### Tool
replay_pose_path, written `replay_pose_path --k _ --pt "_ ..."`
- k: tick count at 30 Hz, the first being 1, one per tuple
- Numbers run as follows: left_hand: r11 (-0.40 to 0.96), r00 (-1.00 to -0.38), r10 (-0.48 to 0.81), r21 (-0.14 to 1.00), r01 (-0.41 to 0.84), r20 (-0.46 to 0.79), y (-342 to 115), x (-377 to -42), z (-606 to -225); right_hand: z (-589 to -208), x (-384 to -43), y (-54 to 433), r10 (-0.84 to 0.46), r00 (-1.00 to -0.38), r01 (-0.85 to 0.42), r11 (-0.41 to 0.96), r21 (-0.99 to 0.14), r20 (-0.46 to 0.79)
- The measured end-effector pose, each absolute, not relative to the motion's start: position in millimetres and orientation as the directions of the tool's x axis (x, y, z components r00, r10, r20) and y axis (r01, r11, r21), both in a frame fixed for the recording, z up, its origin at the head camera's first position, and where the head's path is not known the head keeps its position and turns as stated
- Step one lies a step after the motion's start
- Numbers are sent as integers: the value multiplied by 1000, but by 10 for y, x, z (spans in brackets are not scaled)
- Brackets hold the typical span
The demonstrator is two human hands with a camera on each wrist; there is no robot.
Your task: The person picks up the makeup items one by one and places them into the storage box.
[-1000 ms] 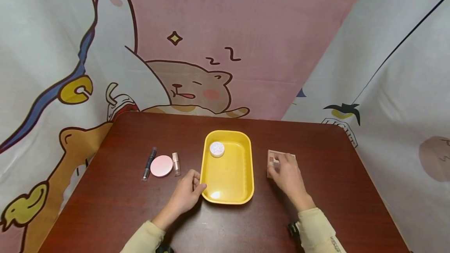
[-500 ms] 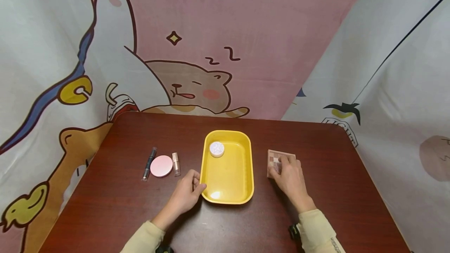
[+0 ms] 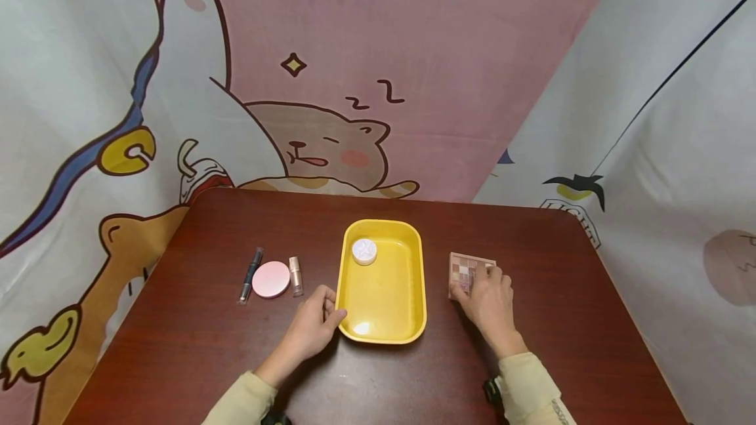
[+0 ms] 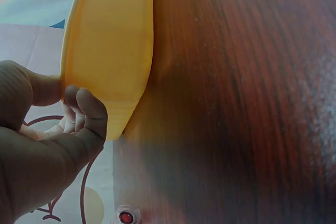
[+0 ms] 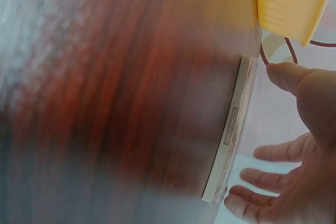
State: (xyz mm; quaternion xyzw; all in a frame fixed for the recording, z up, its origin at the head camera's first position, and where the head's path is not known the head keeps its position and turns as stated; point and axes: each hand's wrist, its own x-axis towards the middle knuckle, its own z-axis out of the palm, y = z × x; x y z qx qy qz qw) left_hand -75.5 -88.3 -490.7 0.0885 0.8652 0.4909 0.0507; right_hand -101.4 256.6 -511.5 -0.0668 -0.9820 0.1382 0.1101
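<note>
At the near left corner of the yellow tray [image 3: 384, 294], my left hand [image 3: 313, 323] pinches the rim. In the left wrist view its thumb lies on the rim and the curled fingers bear on the outer wall. My right hand [image 3: 490, 303] is over a flat makeup palette [image 3: 462, 271] with square pans, right of the tray. From the right wrist view, the palette [image 5: 231, 129] lies flat on the table while the thumb and loosely spread fingers hover over it, not closed round it. A small white round container [image 3: 364, 252] sits in the tray's far left part.
Left of the tray, a pink round compact [image 3: 271, 279] lies between a dark pen-like stick [image 3: 251, 275] and a small tube with a pale gold cap [image 3: 296, 276]. The brown table [image 3: 378, 385] ends at a printed cloth [image 3: 449, 84] behind.
My right hand has shifted slightly right and its fingers have spread, so more of the palette's pans show. The left hand and tray stay in place.
</note>
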Motion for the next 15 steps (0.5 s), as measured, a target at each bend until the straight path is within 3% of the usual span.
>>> replay_pose_path --k 15 --pt "499 -978 207 860 107 2 -887 -759 -4903 -5116 -1027 2494 240 -966 214 950 -226 95"
